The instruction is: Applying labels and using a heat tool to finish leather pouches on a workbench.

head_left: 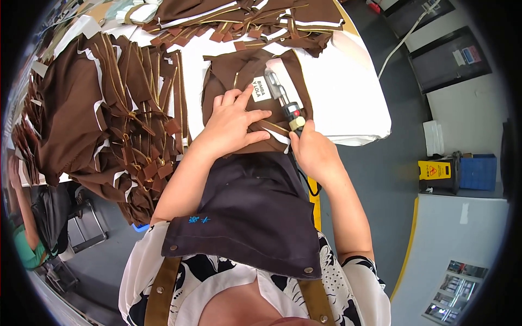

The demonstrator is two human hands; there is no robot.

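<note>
A brown fabric piece with gold zips and a white printed label lies on the white-covered worktable. My left hand rests on it with the fingers spread, fingertips close to the label. In my right hand is a torch-like tool with a shiny metal tube, black body and brass collar. Its handle end is hidden in my grip. The metal tube lies over the fabric, just right of the label, pointing away from me; whether it touches the cloth I cannot tell.
Brown zipped pieces are heaped along the left, with more brown pieces across the far side. At far left sits another person. A yellow sign and blue bin stand at the right.
</note>
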